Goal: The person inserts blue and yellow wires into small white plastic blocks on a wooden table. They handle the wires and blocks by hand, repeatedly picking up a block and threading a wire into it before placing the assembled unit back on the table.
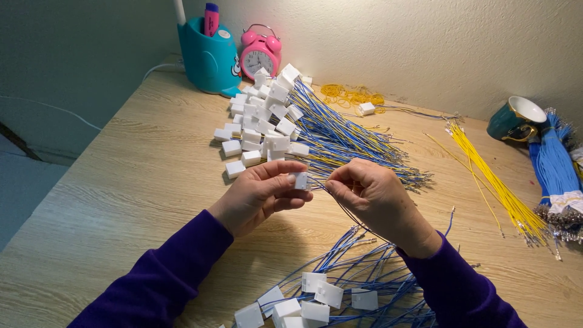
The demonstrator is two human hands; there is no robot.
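White connector (pixel 300 180) | pinched in left hand (pixel 258 194) fingers | right hand (pixel 379 197) fingers seemingly pinch thin wire (pixel 355 220) at it

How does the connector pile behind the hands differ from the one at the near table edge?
The far pile is larger, with wires mixing blue and yellow; the near pile is smaller, its wires mostly blue. The far pile lies beyond the left hand and right hand; the near pile lies between the forearms. Both consist of white plastic connectors with wires attached, on the wooden table.
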